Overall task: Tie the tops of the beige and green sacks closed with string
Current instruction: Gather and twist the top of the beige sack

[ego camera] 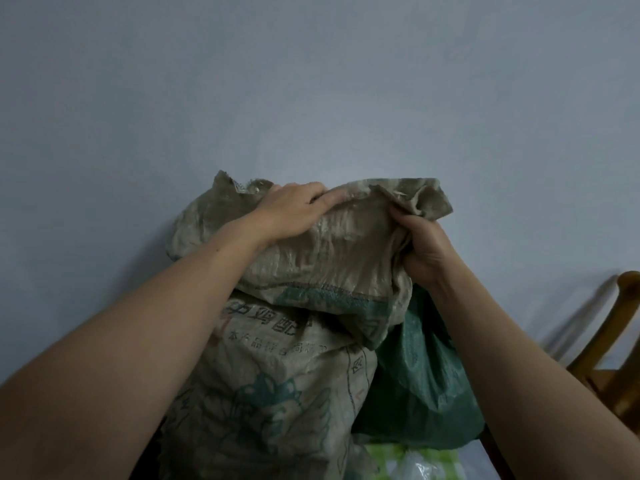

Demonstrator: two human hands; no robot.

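Gripping beige sack (277, 358) top with left hand (294, 211), bunching fabric in right hand (424, 245), both clamped tight, probably gathering a neck for string. Green sack (415, 386) just beside.

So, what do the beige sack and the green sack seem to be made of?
The beige sack: probably woven plastic, matte and worn; fine weave, printed characters and frayed top edge show. The green sack: likely similar woven plastic, slightly glossy; fine grid texture catches light.
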